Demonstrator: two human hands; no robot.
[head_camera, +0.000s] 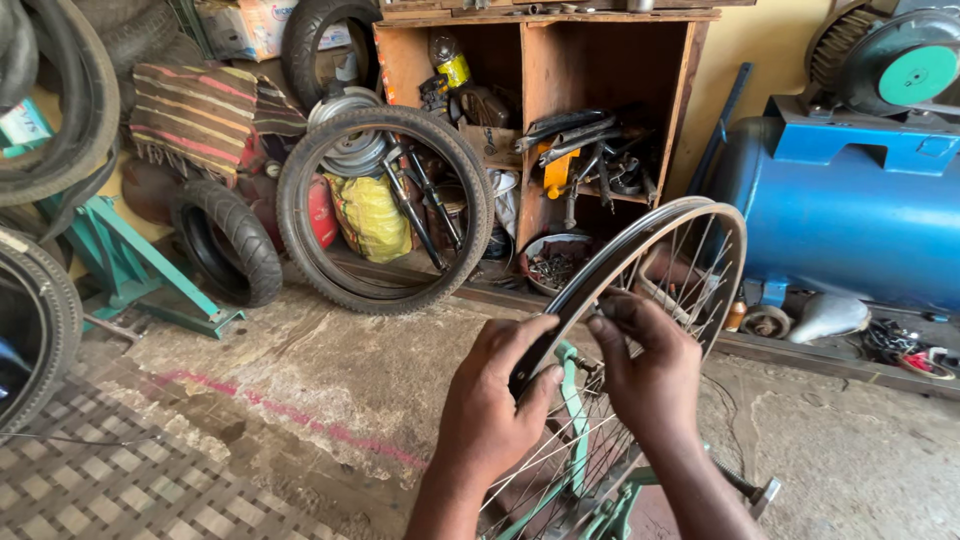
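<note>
Steel-spoked wheel rim (668, 232) stands upright in green truing stand (577, 440), near centre. Left hand (492, 400) pinches rim's near edge; right hand (648, 368) grips rim beside it. Black tyre (385, 210) leans far left.

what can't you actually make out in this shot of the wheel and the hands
- Head view: the lower part of the spoked wheel rim runs off the bottom edge.
- The rim stretch under the left hand and right hand is covered by them.
- The base of the green stand is cut off by the bottom edge.
- Small parts in the bowl under the wooden shelf are too small to identify.
</note>
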